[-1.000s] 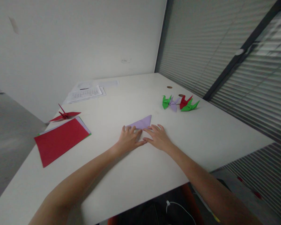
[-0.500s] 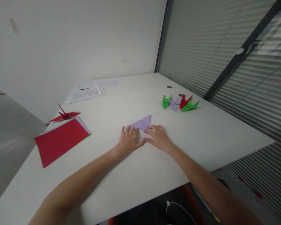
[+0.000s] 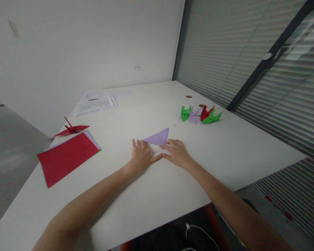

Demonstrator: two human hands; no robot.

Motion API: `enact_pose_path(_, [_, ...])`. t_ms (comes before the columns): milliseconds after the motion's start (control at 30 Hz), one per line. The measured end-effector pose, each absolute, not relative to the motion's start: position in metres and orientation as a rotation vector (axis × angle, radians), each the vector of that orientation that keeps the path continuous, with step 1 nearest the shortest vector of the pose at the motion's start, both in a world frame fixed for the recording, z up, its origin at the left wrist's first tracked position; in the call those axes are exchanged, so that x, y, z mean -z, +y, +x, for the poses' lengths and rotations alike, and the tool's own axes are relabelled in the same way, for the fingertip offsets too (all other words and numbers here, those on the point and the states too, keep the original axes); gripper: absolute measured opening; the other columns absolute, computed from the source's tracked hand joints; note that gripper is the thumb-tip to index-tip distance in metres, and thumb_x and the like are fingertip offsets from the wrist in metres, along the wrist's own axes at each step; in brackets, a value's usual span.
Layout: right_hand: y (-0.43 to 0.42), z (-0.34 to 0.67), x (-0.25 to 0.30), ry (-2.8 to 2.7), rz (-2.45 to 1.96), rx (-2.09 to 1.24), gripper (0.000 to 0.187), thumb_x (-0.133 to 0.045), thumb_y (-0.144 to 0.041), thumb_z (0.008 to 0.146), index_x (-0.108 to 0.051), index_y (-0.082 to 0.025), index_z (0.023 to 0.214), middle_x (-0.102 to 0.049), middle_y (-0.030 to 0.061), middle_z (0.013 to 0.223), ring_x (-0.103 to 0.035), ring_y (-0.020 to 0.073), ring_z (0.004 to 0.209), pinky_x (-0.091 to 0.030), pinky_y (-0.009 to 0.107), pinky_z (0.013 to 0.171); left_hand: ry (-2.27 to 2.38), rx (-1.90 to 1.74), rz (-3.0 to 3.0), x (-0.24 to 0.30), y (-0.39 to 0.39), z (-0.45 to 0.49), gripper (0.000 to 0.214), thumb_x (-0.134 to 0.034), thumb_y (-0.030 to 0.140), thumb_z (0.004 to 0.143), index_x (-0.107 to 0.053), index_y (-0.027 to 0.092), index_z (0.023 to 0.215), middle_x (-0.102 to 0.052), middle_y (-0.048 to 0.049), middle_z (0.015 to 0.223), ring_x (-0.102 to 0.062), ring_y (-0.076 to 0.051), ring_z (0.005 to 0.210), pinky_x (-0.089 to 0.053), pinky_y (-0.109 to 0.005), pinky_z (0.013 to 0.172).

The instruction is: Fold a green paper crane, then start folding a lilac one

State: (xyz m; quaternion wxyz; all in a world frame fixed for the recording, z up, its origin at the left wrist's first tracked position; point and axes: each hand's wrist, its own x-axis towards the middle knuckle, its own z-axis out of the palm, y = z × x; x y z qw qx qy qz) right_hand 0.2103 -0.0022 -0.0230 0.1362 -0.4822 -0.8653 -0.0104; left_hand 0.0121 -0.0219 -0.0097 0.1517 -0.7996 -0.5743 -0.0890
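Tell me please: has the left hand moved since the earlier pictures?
Yes, the left hand has moved a little leftward, toward the red sheet, which lies still.

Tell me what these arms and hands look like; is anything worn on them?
They are a person's. The bare, tapering left arm and right arm show no sleeves, cables or watch. The left hand and right hand are ungloved; rings or small markings are hard to tell.
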Motion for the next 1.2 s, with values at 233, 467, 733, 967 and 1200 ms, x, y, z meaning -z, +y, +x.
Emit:
enact_pose_path(233, [-0.0012,0.2101,0.0246,-2.498,-1.39,0.028,0.043,-0.049,-0.054,0.089,-0.062,-0.028,0.122,-0.057,0.0106,0.126,-0.046,0.0258,0.121,-0.026,0.047,0.104,-1.658,0.282,-2.303,0.0077,-0.0239,0.0113,0.093,-0.028,0.081,0.078,-0.066,0.001,0.106,-0.062,-0.0252,0.102,-0.052,-0.04,0.107,-0.019,-0.062,0.106])
enact_pose_path(467, [-0.002,0.2098,0.0224,-2.503,-1.391,0.04,0.046,-0.049,-0.057,0.088,-0.062,-0.029,0.122,-0.058,0.0107,0.127,-0.047,0.0266,0.121,-0.026,0.048,0.104,-1.34,0.444,-2.688,0.0073,-0.0171,0.0052,0.054,-0.034,0.059,0.092,-0.054,0.022,0.127,-0.057,-0.0117,0.122,-0.052,-0.026,0.115,-0.036,-0.042,0.101])
enact_pose_path(733, [-0.0021,0.2096,0.0215,-2.504,-1.411,0.038,0.046,-0.047,-0.057,0.089,-0.061,-0.03,0.123,-0.058,0.0104,0.125,-0.048,0.0256,0.119,-0.027,0.046,0.103,-1.494,0.437,-2.537,0.0096,-0.0204,0.0076,0.064,-0.035,0.067,0.088,-0.056,0.019,0.124,-0.061,-0.0157,0.112,-0.052,-0.031,0.11,-0.031,-0.051,0.101])
enact_pose_path(967, [-0.0013,0.2097,0.0222,-2.507,-1.415,0.034,0.046,-0.046,-0.057,0.09,-0.062,-0.029,0.122,-0.057,0.0103,0.127,-0.047,0.0256,0.12,-0.027,0.045,0.102,-1.682,0.355,-2.363,0.0128,-0.0228,0.0082,0.086,-0.027,0.08,0.079,-0.06,0.011,0.118,-0.06,-0.0232,0.109,-0.054,-0.038,0.107,-0.028,-0.06,0.099])
enact_pose_path(1200, [-0.0007,0.2094,0.0227,-2.512,-1.41,0.045,0.045,-0.046,-0.057,0.089,-0.062,-0.03,0.121,-0.058,0.0102,0.126,-0.047,0.026,0.12,-0.03,0.044,0.1,-1.365,0.449,-2.644,0.0084,-0.0182,0.0033,0.055,-0.034,0.059,0.092,-0.051,0.023,0.13,-0.051,-0.0127,0.135,-0.044,-0.028,0.127,-0.03,-0.046,0.107])
